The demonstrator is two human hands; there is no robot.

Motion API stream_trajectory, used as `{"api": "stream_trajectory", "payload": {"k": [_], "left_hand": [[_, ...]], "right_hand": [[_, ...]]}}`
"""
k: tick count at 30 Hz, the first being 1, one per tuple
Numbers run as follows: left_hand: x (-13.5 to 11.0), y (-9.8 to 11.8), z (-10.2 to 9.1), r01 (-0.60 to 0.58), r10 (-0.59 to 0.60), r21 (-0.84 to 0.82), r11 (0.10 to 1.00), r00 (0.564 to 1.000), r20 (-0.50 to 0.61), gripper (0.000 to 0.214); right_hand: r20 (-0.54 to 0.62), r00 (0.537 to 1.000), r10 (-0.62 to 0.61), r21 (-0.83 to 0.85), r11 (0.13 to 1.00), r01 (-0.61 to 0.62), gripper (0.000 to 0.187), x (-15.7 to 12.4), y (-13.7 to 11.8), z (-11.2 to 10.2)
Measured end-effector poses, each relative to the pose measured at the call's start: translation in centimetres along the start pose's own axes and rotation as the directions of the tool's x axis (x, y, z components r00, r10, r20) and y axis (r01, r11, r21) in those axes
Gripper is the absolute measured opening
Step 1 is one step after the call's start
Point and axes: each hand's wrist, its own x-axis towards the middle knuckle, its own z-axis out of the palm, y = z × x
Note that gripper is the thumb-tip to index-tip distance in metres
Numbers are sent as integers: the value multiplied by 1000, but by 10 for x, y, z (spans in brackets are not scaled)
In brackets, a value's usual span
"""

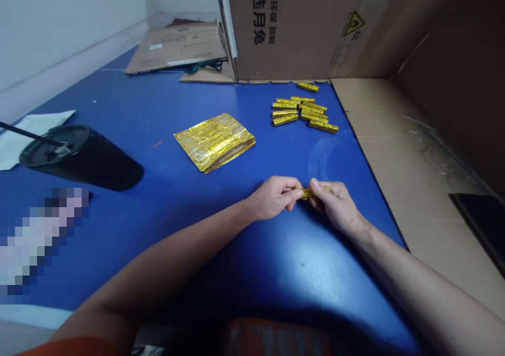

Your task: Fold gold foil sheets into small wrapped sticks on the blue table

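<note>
My left hand (274,196) and my right hand (333,203) meet just above the blue table (165,224), both pinched on a small folded strip of gold foil paper (306,193) held between their fingertips. A flat stack of gold foil sheets (214,141) lies further away, to the left of my hands. Several folded gold strips (303,112) lie in a loose pile at the far right of the table, apart from my hands.
A black cup (81,157) with a straw lies on its side at left, near white paper (27,130). A large cardboard box (300,27) stands at the back. Flat cardboard (398,151) borders the table's right edge, with a dark slab (483,224) on it.
</note>
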Motion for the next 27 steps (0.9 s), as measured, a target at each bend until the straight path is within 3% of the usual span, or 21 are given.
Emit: {"api": "stream_trajectory", "payload": {"k": [7,14,21,27], "left_hand": [[3,0,-13,-2,1,60,998,1000,23,18],[4,1,-28,57,-59,38,998,996,65,17],[7,-8,-29,28,-50,-116,993,980,-191,29],[8,-7,-17,-37,-81,-393,919,957,-280,35]], "right_hand": [[-35,999,10,-89,996,-13,55,1,2,0],[72,997,-35,-152,987,46,50,0,1,-2],[76,995,-63,-200,977,77,46,-2,1,2],[-44,985,-165,-248,957,149,43,-4,3,10]]}}
